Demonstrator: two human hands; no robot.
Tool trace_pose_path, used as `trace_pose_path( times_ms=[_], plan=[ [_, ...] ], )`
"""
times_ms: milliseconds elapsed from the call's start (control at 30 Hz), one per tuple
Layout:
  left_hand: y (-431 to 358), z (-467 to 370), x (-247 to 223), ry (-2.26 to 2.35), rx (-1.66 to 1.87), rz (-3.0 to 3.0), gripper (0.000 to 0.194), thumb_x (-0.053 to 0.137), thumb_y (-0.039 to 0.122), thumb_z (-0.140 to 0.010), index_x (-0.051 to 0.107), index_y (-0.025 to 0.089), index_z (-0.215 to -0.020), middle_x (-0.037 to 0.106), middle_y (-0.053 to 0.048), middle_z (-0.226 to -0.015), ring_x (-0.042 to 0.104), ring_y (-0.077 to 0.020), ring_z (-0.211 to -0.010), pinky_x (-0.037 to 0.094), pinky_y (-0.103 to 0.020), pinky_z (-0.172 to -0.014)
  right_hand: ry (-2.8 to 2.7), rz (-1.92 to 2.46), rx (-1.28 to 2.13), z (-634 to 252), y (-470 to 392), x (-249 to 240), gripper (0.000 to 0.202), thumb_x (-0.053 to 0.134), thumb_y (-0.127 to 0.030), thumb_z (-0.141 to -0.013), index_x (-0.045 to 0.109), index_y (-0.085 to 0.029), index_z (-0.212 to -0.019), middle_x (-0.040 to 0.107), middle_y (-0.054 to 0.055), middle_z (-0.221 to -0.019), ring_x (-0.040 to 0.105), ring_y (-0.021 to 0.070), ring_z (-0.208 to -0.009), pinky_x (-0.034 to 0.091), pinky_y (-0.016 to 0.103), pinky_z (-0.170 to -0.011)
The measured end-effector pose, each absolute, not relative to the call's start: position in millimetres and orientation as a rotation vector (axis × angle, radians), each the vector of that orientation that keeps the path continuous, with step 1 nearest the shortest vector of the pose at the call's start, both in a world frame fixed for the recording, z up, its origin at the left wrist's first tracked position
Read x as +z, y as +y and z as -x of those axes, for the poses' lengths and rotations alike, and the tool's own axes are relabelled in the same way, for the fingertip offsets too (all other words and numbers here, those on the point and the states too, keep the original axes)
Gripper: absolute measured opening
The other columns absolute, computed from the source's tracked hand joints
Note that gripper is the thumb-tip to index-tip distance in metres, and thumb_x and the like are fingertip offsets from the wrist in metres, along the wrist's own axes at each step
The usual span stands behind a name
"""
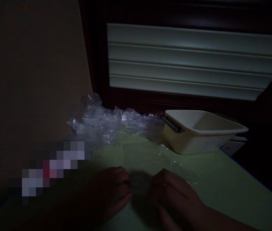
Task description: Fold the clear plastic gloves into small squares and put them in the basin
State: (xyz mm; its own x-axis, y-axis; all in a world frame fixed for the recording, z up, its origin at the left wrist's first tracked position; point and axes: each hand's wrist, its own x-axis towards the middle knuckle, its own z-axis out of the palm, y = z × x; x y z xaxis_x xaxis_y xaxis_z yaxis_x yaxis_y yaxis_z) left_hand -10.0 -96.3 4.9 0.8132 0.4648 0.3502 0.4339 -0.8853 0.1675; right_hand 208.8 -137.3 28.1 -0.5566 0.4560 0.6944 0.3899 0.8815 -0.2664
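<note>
Two hands meet low on the green counter in very dim light. The left hand has its fingers curled inward, and the right hand faces it, both pinching a small clear plastic piece between them; the darkness hides the exact grip. Behind them lies a crumpled heap of clear plastic bags, seemingly unsorted, so most of the handling looks undone. Farther right sits a cream tub, apparently holding nothing, below the closed shutter.
</note>
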Motion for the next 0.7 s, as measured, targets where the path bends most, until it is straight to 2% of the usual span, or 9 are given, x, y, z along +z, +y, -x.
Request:
trace_pose_path(
  times_ms=[133, 267, 433, 567, 700],
  plan=[
    [-95, 10, 2, 0.787, 0.679, -2.897, 0.020, 0.068, -0.001, -0.072, 0.057, 0.016, -0.072, 0.060, 0.002, -0.083, 0.054, -0.0129, -0.079, 0.040, -0.023, -0.069, -2.342, 0.443, -0.204, -208, -138, 26, 0.028, 0.035, -0.007, -0.095, 0.058, -0.015, -0.080, 0.061, 0.003, -0.065, 0.051, 0.0143, -0.060, 0.043, 0.027, -0.055],
    [-96, 11, 2, 0.876, 0.678, -2.865, 0.023, 0.069, -0.002, -0.069, 0.054, 0.015, -0.069, 0.058, 0.002, -0.080, 0.053, -0.0139, -0.076, 0.039, -0.024, -0.065, -2.391, 0.468, -0.249, -204, -134, 22, 0.033, 0.034, -0.008, -0.097, 0.063, -0.011, -0.081, 0.062, 0.005, -0.068, 0.053, 0.0160, -0.065, 0.044, 0.029, -0.061],
    [-94, 11, 0, 0.850, 0.839, -2.889, 0.022, 0.067, 0.002, -0.073, 0.051, 0.016, -0.066, 0.055, 0.001, -0.077, 0.051, -0.0134, -0.071, 0.037, -0.025, -0.061, -2.602, 0.827, -0.045, -202, -128, 20, 0.019, 0.046, -0.012, -0.088, 0.065, -0.013, -0.088, 0.063, 0.008, -0.081, 0.053, 0.0198, -0.074, 0.044, 0.033, -0.068],
    [-95, 11, 0, 0.740, 0.809, -2.936, 0.016, 0.061, 0.004, -0.079, 0.054, 0.016, -0.069, 0.057, 0.000, -0.083, 0.052, -0.0144, -0.077, 0.039, -0.026, -0.067, -2.657, 0.997, 0.185, -200, -127, 20, 0.021, 0.047, -0.013, -0.088, 0.064, -0.014, -0.099, 0.063, 0.009, -0.094, 0.055, 0.0214, -0.087, 0.044, 0.035, -0.079],
    [-100, 12, 3, 0.658, 0.666, -2.969, 0.017, 0.056, 0.008, -0.085, 0.056, 0.016, -0.070, 0.058, 0.000, -0.080, 0.052, -0.0148, -0.075, 0.041, -0.028, -0.070, -2.625, 1.031, 0.244, -198, -129, 21, 0.020, 0.046, -0.014, -0.089, 0.065, -0.014, -0.097, 0.063, 0.008, -0.091, 0.055, 0.0213, -0.085, 0.044, 0.036, -0.078]
  ],
)
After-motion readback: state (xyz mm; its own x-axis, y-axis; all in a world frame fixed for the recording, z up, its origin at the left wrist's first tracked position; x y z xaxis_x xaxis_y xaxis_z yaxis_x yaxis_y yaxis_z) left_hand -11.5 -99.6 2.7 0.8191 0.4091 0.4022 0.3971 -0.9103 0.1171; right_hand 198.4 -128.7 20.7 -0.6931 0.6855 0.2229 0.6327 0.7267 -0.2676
